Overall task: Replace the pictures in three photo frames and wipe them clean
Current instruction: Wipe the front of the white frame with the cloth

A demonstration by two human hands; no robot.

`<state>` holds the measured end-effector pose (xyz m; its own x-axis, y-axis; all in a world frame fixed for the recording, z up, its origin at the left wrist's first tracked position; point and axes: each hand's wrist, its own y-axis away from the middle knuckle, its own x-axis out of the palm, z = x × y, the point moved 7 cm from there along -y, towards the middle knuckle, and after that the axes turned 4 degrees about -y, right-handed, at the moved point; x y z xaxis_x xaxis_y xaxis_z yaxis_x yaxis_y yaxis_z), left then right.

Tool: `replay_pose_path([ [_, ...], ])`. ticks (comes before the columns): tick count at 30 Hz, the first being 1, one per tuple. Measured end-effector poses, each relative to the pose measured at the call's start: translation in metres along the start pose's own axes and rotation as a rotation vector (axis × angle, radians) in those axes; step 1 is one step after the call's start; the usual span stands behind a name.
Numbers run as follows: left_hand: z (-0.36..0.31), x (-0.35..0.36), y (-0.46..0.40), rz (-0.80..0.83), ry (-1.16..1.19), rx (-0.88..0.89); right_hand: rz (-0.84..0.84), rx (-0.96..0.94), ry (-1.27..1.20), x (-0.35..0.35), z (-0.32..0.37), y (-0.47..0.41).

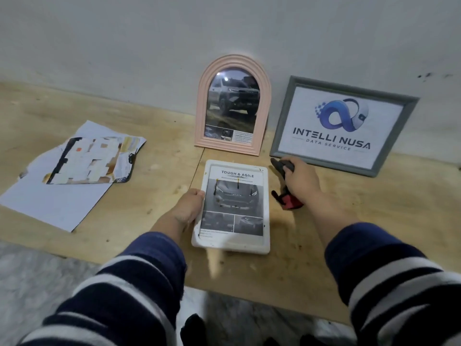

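Gripping the left edge of a white frame (230,207), the left hand (189,208) holds it with the thumb over the front rim; whether the frame lies flat on the wooden board (149,208) or is tipped up slightly cannot be told. Its picture, a car under the words TOUGH & AGILE, faces up. Just right of that frame, the right hand (300,182) is clenched around red-and-black pliers (287,186), whose dark nose sticks out beyond the knuckles and whose red handles show below the palm. Beyond the left hand, a pink arched frame (233,106) with a car picture leans upright against the wall (224,26). Just beyond the right hand, a grey frame (345,126) showing a blue logo leans against the same wall. Well to the left of the left hand lies a loose pile of papers (69,171).
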<state>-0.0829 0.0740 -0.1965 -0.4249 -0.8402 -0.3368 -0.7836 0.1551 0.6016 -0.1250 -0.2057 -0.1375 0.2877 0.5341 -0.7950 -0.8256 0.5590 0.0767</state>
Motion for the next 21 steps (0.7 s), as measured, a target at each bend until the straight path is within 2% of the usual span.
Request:
replay_pose_path([
  [8, -0.009, 0.012, -0.010, 0.045, -0.218, -0.024, 0.148, -0.402, 0.244, 0.038, 0.061, -0.003],
  [10, -0.008, 0.014, -0.011, 0.048, -0.197, -0.044, 0.174, -0.517, 0.319, 0.052, 0.084, -0.006],
  [12, -0.004, 0.018, -0.014, 0.043, -0.068, -0.061, 0.201, -0.595, 0.360, 0.067, 0.106, -0.010],
  [14, -0.001, 0.018, -0.016, 0.011, 0.000, -0.068, 0.236, -0.649, 0.413, 0.083, 0.122, -0.011],
  [17, 0.000, 0.016, -0.021, -0.045, -0.063, -0.096, 0.322, -0.718, 0.591, 0.103, 0.121, -0.008],
  [21, -0.004, 0.014, -0.019, -0.085, -0.179, -0.087, 0.362, -0.645, 0.602, 0.100, 0.096, -0.016],
])
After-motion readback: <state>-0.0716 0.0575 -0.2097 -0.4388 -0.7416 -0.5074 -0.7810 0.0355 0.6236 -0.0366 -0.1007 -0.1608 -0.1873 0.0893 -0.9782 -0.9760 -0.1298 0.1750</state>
